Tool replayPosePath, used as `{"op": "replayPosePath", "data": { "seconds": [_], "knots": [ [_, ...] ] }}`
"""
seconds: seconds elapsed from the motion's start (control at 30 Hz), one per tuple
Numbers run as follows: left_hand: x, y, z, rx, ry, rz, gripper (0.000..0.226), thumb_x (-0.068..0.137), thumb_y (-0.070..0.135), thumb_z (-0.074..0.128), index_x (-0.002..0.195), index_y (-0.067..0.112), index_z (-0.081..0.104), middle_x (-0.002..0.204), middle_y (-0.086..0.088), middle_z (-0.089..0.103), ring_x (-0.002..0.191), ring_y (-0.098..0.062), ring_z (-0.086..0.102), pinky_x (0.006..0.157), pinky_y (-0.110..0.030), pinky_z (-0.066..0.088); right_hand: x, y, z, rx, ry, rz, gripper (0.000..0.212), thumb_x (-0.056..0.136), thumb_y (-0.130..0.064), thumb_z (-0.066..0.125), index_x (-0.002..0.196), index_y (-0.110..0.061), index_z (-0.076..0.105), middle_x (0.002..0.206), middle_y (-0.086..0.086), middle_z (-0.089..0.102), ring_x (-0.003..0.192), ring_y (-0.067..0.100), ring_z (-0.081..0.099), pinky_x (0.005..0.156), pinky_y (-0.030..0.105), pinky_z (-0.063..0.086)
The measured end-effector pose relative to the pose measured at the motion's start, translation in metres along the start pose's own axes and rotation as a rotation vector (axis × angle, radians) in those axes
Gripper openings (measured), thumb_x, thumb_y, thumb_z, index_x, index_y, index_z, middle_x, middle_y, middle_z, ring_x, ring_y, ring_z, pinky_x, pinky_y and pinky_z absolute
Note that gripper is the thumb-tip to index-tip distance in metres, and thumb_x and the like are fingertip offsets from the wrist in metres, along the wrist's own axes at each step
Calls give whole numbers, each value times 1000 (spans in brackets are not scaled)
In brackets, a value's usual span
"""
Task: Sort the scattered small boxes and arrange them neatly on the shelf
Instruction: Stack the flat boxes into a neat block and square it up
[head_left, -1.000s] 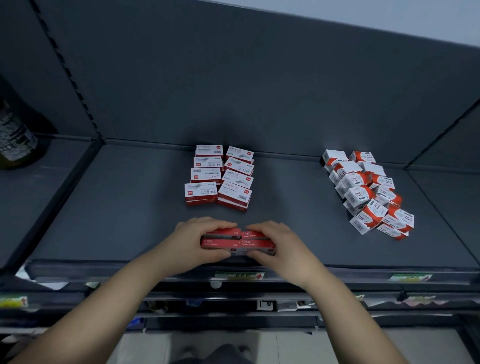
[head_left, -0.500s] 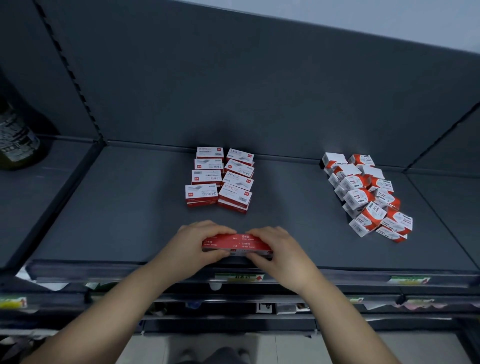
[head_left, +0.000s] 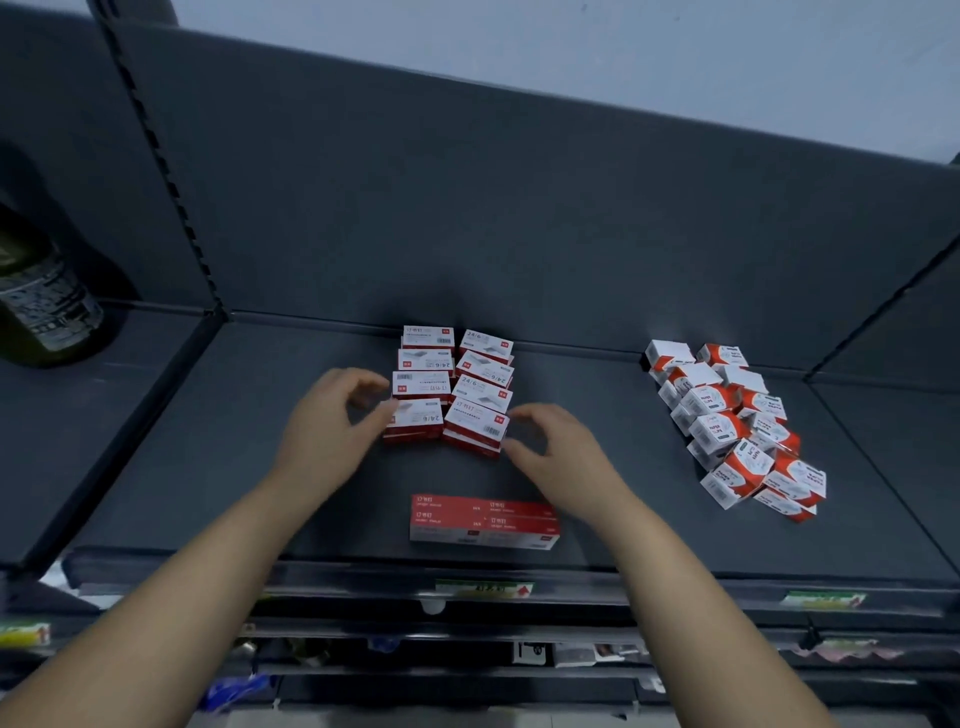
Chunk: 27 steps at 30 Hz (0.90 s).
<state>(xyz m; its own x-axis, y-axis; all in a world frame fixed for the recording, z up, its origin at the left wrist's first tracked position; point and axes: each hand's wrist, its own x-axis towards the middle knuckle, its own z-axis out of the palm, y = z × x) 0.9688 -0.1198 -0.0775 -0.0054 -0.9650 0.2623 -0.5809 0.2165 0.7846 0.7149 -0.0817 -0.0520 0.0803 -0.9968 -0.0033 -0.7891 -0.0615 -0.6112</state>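
Two rows of red-and-white staple boxes (head_left: 457, 384) lie stacked at the middle of the dark shelf (head_left: 208, 467). My left hand (head_left: 332, 426) hovers at the left side of that stack, fingers loosely curled, thumb by the nearest left box. My right hand (head_left: 561, 452) hovers at the stack's right side, fingers curved and holding nothing. A neat block of red boxes (head_left: 483, 522) lies near the front edge, between my forearms, with no hand on it. A looser cluster of white-and-orange paper clip boxes (head_left: 737, 426) sits to the right.
A dark bottle with a label (head_left: 41, 301) stands on the neighbouring shelf bay at the far left. Price tags (head_left: 483, 590) run along the shelf's front rail. Lower shelves with small items show below the rail.
Both hands let go of the red block near the front edge and moved forward to either side of the staple box stack. The camera view shifted closer.
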Motion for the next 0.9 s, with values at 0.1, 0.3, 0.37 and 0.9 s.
{"op": "replayPosePath", "data": {
  "seconds": [0.1,0.3,0.37,0.9],
  "knots": [
    [18,-4,4,185,-68,-114,43,80,43,74,116,24,62,116,3,58,104,-17,59,94,-44,48,25,-9,8,-30,-7,66,48,92,-32,65,135,-19,51,136,0,44,118,13,50,98,20,36],
    [14,-16,20,319,-250,-77,62,81,41,74,138,31,49,128,4,57,119,-17,53,102,-39,38,36,-13,24,-68,-72,98,49,91,-29,68,133,-16,47,133,-1,33,110,15,50,101,26,43],
    [10,-16,21,290,-212,-52,59,83,35,74,137,31,51,124,6,58,116,-14,54,99,-36,32,34,-10,24,-72,-78,91,43,92,-26,66,129,-16,48,131,-2,33,106,14,50,99,25,43],
    [-1,24,8,-281,-247,-26,28,83,21,75,108,27,66,98,17,68,90,5,64,81,-10,47,-4,8,-15,333,158,-9,36,83,-10,76,105,-32,58,112,-9,61,100,0,62,86,15,50]
  ]
}}
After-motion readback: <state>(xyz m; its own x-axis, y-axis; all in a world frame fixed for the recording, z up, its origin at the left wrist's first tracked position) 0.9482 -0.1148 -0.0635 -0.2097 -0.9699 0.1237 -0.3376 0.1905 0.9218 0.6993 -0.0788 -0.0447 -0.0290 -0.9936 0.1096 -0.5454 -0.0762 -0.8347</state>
